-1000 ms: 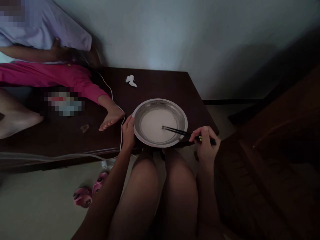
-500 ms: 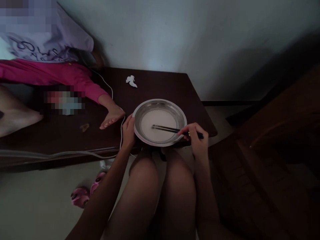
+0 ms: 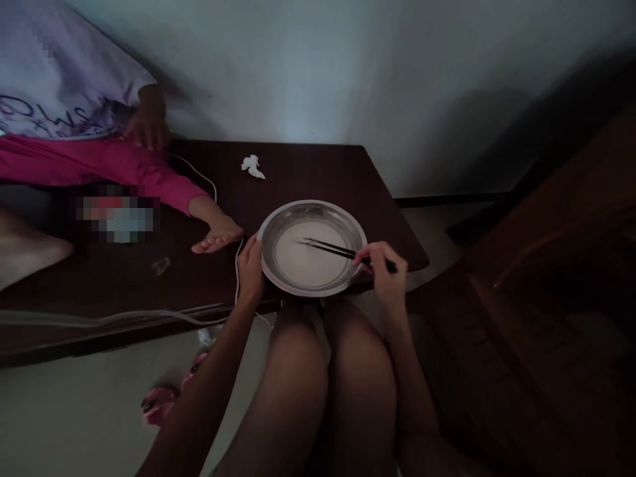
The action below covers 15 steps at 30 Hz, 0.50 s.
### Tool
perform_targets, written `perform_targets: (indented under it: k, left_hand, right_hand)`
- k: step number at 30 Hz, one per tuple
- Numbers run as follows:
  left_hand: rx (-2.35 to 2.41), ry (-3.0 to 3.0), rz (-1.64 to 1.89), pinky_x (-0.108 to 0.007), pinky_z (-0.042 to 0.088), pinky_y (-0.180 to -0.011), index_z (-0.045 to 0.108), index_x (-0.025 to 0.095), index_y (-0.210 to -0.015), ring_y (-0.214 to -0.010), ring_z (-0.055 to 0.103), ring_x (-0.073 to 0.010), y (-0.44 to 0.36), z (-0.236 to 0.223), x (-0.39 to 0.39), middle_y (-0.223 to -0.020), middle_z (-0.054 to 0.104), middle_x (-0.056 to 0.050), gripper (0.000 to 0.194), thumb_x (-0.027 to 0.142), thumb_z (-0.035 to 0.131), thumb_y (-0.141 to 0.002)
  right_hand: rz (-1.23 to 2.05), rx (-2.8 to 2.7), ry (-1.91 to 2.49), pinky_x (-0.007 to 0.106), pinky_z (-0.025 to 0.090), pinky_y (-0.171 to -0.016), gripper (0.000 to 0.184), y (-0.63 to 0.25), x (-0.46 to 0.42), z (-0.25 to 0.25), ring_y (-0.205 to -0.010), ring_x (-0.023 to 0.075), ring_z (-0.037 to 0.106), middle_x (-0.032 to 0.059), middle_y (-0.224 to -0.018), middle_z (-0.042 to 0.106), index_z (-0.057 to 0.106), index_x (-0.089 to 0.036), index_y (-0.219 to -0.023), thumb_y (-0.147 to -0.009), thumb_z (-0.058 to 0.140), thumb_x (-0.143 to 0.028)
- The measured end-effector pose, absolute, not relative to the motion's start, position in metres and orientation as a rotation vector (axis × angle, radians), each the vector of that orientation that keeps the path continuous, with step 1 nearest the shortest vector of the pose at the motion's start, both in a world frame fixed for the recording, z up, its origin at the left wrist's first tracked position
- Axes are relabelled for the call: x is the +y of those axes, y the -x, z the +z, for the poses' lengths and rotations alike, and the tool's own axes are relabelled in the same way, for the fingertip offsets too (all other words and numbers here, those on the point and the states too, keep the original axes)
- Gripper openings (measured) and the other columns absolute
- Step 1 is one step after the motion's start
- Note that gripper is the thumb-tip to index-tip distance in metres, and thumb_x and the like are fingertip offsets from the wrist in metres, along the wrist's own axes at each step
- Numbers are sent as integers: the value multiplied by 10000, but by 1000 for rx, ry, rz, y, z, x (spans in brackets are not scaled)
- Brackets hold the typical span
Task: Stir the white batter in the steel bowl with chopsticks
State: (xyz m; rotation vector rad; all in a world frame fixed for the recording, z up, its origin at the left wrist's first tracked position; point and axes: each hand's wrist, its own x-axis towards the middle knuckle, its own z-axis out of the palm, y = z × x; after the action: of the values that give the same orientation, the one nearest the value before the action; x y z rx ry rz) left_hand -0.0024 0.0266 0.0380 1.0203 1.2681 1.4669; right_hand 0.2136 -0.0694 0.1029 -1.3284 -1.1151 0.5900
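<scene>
A round metal basin [image 3: 314, 289] stands at the front edge of the dark wooden table, with a pale, milky liquid [image 3: 308, 262] covering its bottom. My left hand [image 3: 251, 268] grips the basin's left rim, its fingers along the outer side. In my right hand [image 3: 387, 268] is a pair of black chopsticks [image 3: 330, 249], closed in the fingers above the right rim. The chopsticks slant left across the basin, and their tips meet the liquid, slightly blurred.
Another person [image 3: 64, 99] in pink trousers sits on the table [image 3: 318, 169] at left, a bare foot near the basin. A crumpled tissue [image 3: 253, 167] and a white cable [image 3: 237, 271] lie there too. Pink slippers [image 3: 159, 404] are on the floor; dark wooden furniture [image 3: 501, 318] stands at right.
The chopstick tips have moved slightly left and away from me within the liquid. The other person's hand has come forward onto their thigh. The whole view has shifted a little.
</scene>
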Motion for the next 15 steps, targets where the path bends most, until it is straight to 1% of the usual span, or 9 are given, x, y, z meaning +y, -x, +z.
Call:
perform_targets:
  k: [3, 5, 7, 9, 11, 13, 15]
  left_hand:
    - [1267, -1032, 1474, -321, 498, -886, 716, 148, -996, -1029, 627, -248, 2, 37, 27, -1038, 741, -91, 434, 474, 605, -732]
    - [1255, -1039, 1480, -325, 497, -886, 714, 147, -988, -1018, 628, -250, 2, 36, 27, -1007, 737, -88, 420, 470, 602, -744]
    - [1242, -1034, 1482, -333, 493, -898, 709, 154, -980, -1014, 629, -251, 2, 35, 27, -993, 734, -83, 405, 471, 607, -750]
    - [1230, -1035, 1481, -331, 489, -904, 707, 164, -985, -1025, 626, -249, 2, 35, 28, -1004, 734, -80, 400, 474, 620, -749]
    - [1227, -1042, 1472, -317, 490, -884, 714, 166, -987, -1014, 625, -240, 2, 36, 27, -1006, 738, -79, 400, 476, 618, -753]
    - [1238, -1042, 1463, -302, 495, -840, 723, 163, -964, -967, 631, -229, 2, 37, 26, -973, 744, -70, 391, 471, 604, -755]
    - [1254, -1043, 1455, -295, 500, -808, 728, 163, -948, -936, 634, -223, 2, 40, 24, -944, 749, -59, 376, 460, 593, -763]
  right_hand:
    - [418, -927, 1323, 185, 371, -451, 414, -221, -75, 103, -484, 72, 518, -41, -510, 560, 626, -194, -656, -930, 529, -489]
    - [444, -893, 1286, 187, 332, -414, 426, -219, -78, 103, -432, 68, 471, -52, -476, 524, 618, -198, -653, -935, 513, -500]
    - [573, -985, 1292, 192, 355, -427, 443, -213, -77, 102, -471, 76, 505, -33, -518, 576, 633, -197, -656, -930, 508, -522]
    - [703, -1144, 1324, 197, 417, -490, 439, -208, -74, 101, -600, 96, 587, 10, -658, 680, 665, -191, -665, -910, 538, -533]
    - [625, -1107, 1362, 198, 434, -514, 442, -209, -73, 100, -635, 101, 602, 12, -679, 686, 663, -190, -662, -908, 537, -536]
    - [454, -926, 1345, 193, 392, -470, 439, -212, -74, 99, -537, 85, 552, -20, -567, 609, 632, -192, -650, -920, 522, -521]
    - [403, -814, 1284, 194, 332, -420, 432, -215, -77, 98, -438, 71, 477, -48, -482, 523, 607, -194, -637, -928, 518, -500]
